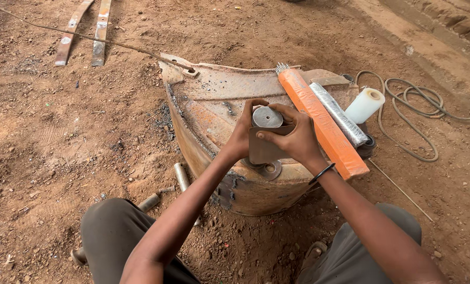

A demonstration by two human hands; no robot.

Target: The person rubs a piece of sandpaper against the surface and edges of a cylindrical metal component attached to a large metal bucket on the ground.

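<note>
Knees in grey trousers (114,231) sit closest to cam, bottom edge, both forearms running up from them. Left hand (241,138) and right hand (298,141) both closed around a short steel cylinder (267,117) wrapped partway in a brown cardboard sleeve (264,150); round top face w/ centre hole shows, lower body hidden by sleeve and fingers. It's held just above a round steel ring (269,169) on the rusty metal shell (214,105), near shell's front edge.

Orange packet (319,121) lies on shell's right side, welding rod tips (282,67) poking out its far end. Silver foil roll (340,115) just beside it, white roll (365,105) past that, at the right rim.

Open dirt (61,137) to the left; coiled cable (413,121) crowds the right. Two metal strips (85,31) far left. Small steel pins (181,176) by shell's base, partly behind my left arm. Can't tell what's under the shell.
</note>
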